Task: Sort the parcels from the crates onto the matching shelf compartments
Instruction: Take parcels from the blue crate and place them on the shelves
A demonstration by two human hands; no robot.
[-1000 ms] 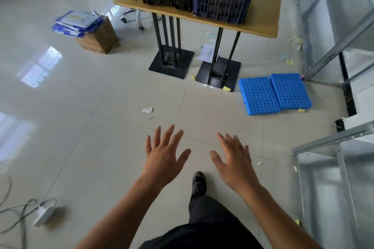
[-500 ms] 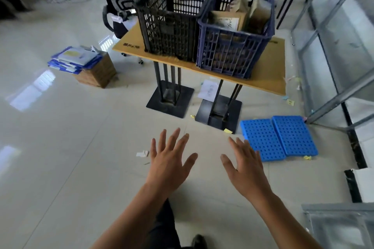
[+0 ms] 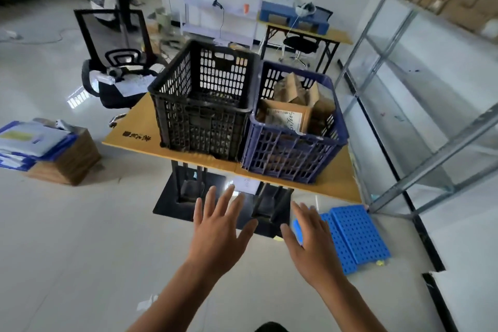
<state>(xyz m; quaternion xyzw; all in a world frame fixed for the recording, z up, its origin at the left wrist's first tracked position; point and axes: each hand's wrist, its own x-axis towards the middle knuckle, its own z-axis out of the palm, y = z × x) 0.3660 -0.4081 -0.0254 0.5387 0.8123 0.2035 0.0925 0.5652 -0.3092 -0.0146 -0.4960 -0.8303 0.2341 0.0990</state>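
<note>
Facing the counter with left grip and right grip splayed wide, holding nothing; up there, black crate beside blue crate (parcels inside the blue).

The black lattice crate on the counter's left half is matt moulded plastic. The dark blue lattice crate touching it, towards the right edge, is the same kind of plastic with a faint sheen. The brown parcels inside the blue one are matt cardboard, one bearing a white paper label. The tan counter top looks like smooth wood laminate, above black matt metal base plates. The pale floor tiles are glossy and reflective. The grey shelf frame is dull metal. Two bright blue perforated panels on the floor are plastic.
</note>
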